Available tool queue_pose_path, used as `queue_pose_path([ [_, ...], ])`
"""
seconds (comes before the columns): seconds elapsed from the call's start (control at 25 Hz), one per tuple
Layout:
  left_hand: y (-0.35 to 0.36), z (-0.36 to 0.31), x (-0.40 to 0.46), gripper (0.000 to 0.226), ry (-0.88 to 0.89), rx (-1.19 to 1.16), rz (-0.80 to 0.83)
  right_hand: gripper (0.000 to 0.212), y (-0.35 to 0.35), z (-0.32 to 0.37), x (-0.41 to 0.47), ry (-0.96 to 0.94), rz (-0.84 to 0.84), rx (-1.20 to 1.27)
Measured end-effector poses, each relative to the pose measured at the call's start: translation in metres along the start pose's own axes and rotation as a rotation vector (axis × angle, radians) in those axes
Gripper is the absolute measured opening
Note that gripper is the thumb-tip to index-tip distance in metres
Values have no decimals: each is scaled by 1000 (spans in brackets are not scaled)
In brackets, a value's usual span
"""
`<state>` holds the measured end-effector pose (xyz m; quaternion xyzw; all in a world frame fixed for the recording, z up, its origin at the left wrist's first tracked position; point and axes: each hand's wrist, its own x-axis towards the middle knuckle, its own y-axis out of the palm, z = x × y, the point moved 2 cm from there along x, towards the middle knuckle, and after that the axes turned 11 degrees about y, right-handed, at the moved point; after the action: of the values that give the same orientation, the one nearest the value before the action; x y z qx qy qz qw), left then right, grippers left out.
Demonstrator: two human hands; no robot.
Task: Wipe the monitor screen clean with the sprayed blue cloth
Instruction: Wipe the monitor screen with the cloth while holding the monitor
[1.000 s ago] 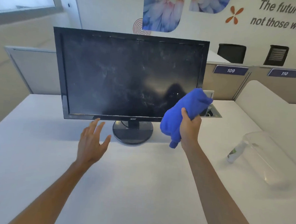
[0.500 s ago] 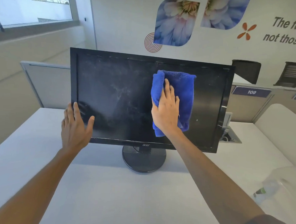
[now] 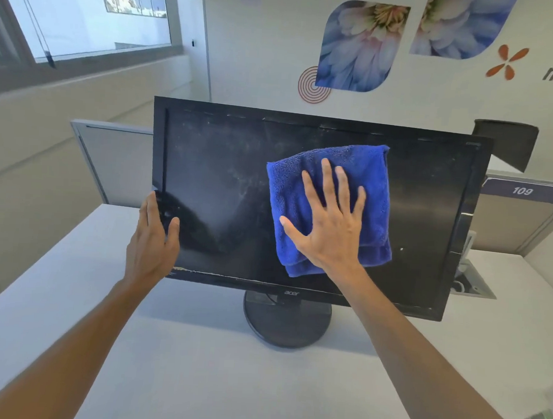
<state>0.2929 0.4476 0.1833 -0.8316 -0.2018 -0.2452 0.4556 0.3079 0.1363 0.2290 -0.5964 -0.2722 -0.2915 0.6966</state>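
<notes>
A black monitor [image 3: 225,187] on a round stand [image 3: 286,325] sits on the white desk, its dark screen smeared and dusty on the left and top. A folded blue cloth [image 3: 372,182] lies flat against the right half of the screen. My right hand [image 3: 330,225] presses on the cloth with fingers spread. My left hand [image 3: 153,241] grips the monitor's lower left edge, thumb on the front of the screen.
The white desk [image 3: 164,363] spreads in front. A cable port [image 3: 471,283] is set into the desk right of the monitor. A spray bottle [image 3: 543,418] shows blurred at the lower right edge. Grey partitions [image 3: 114,162] stand behind.
My right hand brought the cloth up from the desk onto the screen and slid it rightward. My left hand rose from the desk and took hold of the monitor's left edge.
</notes>
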Motion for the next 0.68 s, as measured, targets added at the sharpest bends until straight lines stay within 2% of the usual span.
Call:
queue_pose_path([
  [0.16,-5,13,13,55,15,-79,-49,93,15,-3,6,47,-23,-82],
  [0.36,-12,21,16,55,73,-169,-78,61,34,24,6,-17,-92,-104],
  [0.56,-13,31,15,63,116,-271,-45,55,42,79,19,-54,-141,-50],
  [0.68,-15,42,24,65,49,-368,19,54,45,115,36,-98,-143,4],
])
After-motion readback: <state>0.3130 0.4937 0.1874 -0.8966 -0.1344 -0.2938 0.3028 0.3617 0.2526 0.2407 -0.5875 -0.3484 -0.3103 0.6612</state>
